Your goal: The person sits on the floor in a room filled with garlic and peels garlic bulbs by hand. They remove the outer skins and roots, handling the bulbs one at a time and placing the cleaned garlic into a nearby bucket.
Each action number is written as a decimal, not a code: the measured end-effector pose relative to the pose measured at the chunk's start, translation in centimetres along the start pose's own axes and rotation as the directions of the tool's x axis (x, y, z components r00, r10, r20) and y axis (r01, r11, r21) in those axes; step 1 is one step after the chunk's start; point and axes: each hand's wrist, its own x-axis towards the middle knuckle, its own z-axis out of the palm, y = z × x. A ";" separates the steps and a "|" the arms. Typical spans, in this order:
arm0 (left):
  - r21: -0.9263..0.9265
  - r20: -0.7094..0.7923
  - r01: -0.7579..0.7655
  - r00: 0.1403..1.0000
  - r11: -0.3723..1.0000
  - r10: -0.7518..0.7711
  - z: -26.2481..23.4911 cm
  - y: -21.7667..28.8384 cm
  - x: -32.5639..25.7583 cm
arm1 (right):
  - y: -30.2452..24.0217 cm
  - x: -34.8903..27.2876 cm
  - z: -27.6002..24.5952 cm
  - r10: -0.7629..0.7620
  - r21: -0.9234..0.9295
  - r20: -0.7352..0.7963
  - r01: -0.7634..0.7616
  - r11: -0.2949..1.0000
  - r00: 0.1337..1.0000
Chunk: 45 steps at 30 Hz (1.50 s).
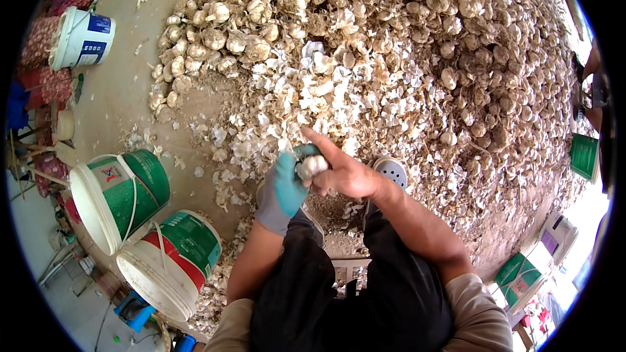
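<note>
My left hand [284, 189] wears a grey and teal glove and cups a white garlic bulb [312, 166] in front of my knees. My bare right hand [342, 171] presses on the same bulb from the right, its forefinger stretched out toward the upper left. Both hands meet on the bulb above my dark trousers. Just beyond them lies a spread of white papery garlic skins [287, 111].
A huge heap of garlic bulbs [404, 32] fills the floor ahead and to the right. On the left lie two white buckets tipped on their sides [117, 199] [171, 261], and a third bucket [81, 39] stands farther back. Red mesh sacks [45, 58] line the left edge. A grey perforated shoe [391, 171] shows by my right wrist.
</note>
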 end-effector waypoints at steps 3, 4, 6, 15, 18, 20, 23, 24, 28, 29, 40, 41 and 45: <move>0.400 -0.192 -0.195 0.938 0.896 0.290 -0.5 -2.3 -0.3 | -0.9 -0.5 0.8 0.042 -0.294 0.018 -0.035 0.955 0.999; 0.546 -0.121 -0.271 0.910 0.792 0.395 -1.4 -2.8 -0.1 | 0.0 -0.3 1.1 -0.041 -0.379 0.022 0.046 0.924 0.999; 0.583 -0.071 -0.310 0.901 0.751 0.428 -2.4 -2.8 0.8 | 0.5 0.0 1.4 -0.106 -0.359 0.038 0.112 0.927 0.994; 0.120 -0.129 -0.071 0.988 0.990 0.087 1.3 -1.1 -0.1 | -0.3 -1.0 -0.6 -0.078 -0.610 -0.017 0.051 0.790 0.997; -0.057 -0.203 -0.046 0.979 0.997 0.034 -0.5 -1.5 0.5 | -1.2 -0.8 1.1 -0.009 -0.688 -0.087 -0.053 0.724 0.996; -0.119 -0.275 -0.017 0.961 0.993 -0.017 0.5 -1.1 0.8 | -1.6 -1.2 1.3 0.020 -0.755 -0.158 -0.134 0.642 0.987; 0.017 -0.264 -0.082 0.961 0.997 0.083 0.5 -2.1 1.2 | -1.4 -1.5 0.6 -0.032 -0.667 -0.146 -0.074 0.741 0.989; 0.115 -0.244 -0.141 0.955 0.983 0.166 0.6 -2.5 1.1 | -1.4 -1.4 0.6 -0.058 -0.680 -0.143 -0.055 0.731 0.988; 0.154 -0.216 -0.165 0.956 0.974 0.196 0.3 -2.5 1.5 | -0.7 -1.2 0.5 -0.116 -0.680 -0.179 -0.038 0.732 0.977; -0.005 -0.242 -0.085 0.967 0.996 0.081 0.3 -2.1 1.5 | -0.7 -1.2 0.4 -0.112 -0.688 -0.201 -0.059 0.724 0.973; 0.035 -0.260 0.047 0.965 0.998 -0.037 0.3 -0.8 0.4 | -2.7 -0.9 1.6 -0.234 -0.933 -0.238 -0.155 0.324 0.943; -0.027 -0.264 0.036 0.964 0.999 -0.042 0.0 -1.0 0.4 | -2.2 -0.7 1.4 -0.286 -0.924 -0.220 -0.105 0.368 0.933; -0.143 -0.142 -0.009 0.990 0.990 -0.012 0.4 -1.8 0.0 | -0.7 -0.4 0.5 -0.380 -0.859 -0.286 -0.060 0.509 0.880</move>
